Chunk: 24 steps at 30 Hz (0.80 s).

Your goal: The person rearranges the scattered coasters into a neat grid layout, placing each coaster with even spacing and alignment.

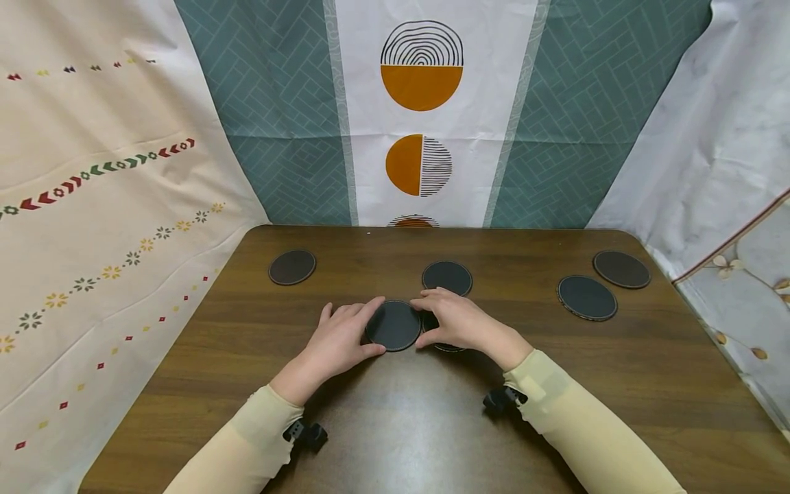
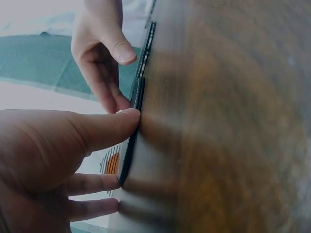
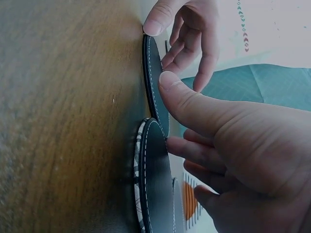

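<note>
A round black coaster (image 1: pixel 393 325) with white edge stitching lies on the table in front of me. My left hand (image 1: pixel 341 339) grips it by the rim, thumb at the near edge and fingers at the far edge. My right hand (image 1: pixel 457 321) reaches to its right side with relaxed fingers; in the left wrist view its thumb stands clear of the coaster. Under the right hand, partly hidden, lies a second coaster (image 3: pixel 158 174), thicker, with a patterned light band along its edge. Just beyond it is another black coaster (image 1: pixel 447 276).
One dark coaster (image 1: pixel 293 267) lies at the back left of the wooden table (image 1: pixel 247 357). Toward the back right are a black coaster (image 1: pixel 587 298) and a brownish one (image 1: pixel 621 268), close together. Patterned cloths hang behind and on both sides.
</note>
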{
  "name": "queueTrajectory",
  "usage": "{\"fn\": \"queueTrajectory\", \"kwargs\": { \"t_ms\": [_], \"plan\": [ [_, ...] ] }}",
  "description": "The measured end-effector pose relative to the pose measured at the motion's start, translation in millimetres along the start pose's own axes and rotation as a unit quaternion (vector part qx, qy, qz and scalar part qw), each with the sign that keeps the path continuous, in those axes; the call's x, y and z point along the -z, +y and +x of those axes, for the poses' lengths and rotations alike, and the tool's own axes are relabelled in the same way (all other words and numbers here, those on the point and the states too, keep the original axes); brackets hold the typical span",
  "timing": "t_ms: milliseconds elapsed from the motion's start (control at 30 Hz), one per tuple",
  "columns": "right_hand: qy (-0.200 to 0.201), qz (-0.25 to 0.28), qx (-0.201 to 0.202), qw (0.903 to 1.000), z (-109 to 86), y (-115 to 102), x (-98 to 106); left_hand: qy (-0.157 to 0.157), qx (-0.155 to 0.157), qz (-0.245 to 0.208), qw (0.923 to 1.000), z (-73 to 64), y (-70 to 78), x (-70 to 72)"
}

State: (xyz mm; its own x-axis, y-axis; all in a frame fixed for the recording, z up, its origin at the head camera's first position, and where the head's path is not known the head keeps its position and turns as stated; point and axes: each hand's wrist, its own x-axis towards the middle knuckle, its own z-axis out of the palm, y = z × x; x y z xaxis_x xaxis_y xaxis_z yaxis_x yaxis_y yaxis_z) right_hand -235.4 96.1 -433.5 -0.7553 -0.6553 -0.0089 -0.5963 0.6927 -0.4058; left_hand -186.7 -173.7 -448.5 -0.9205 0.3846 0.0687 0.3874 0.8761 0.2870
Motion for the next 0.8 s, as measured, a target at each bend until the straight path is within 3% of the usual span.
{"fn": "queueTrajectory", "kwargs": {
  "t_ms": [800],
  "plan": [
    [-0.002, 0.001, 0.007, 1.0000, -0.1, 0.4, 0.7, 0.005, 0.001, 0.004, 1.0000, -2.0, 0.9, -0.9]
  ]
}}
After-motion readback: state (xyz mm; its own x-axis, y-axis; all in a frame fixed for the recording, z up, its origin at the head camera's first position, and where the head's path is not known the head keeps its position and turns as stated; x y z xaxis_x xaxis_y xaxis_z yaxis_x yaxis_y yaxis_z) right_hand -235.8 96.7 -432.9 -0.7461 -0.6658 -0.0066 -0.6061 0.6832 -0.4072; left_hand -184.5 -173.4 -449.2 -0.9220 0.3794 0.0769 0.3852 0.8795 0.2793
